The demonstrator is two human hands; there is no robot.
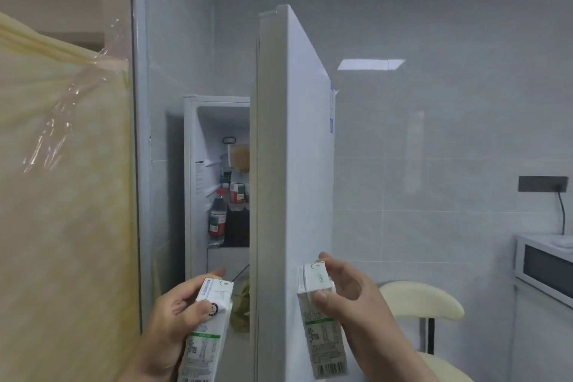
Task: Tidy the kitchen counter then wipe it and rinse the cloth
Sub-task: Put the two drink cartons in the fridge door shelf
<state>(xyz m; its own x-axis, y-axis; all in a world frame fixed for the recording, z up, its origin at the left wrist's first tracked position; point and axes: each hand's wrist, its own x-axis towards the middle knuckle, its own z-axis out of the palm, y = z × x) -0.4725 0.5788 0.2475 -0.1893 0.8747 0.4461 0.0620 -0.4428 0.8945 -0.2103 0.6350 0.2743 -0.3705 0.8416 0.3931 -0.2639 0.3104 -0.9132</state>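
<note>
I stand before a white fridge whose door (291, 164) hangs partly open, edge toward me. My left hand (173, 316) grips a tall white-and-green carton (206, 332) left of the door's edge, in front of the gap. My right hand (350, 298) grips a second, matching carton (321, 329) in front of the door's outer face, with one fingertip close to the door. Inside the fridge (217, 183), bottles (218, 217) stand on the shelves and something green (242, 310) lies lower down.
A yellow curtain taped with clear film (62, 195) fills the left. A cream chair (421, 301) stands right of the door. A white appliance with a dark window (542, 270) sits at the far right under a wall socket (542, 183). Grey tiled walls enclose the space.
</note>
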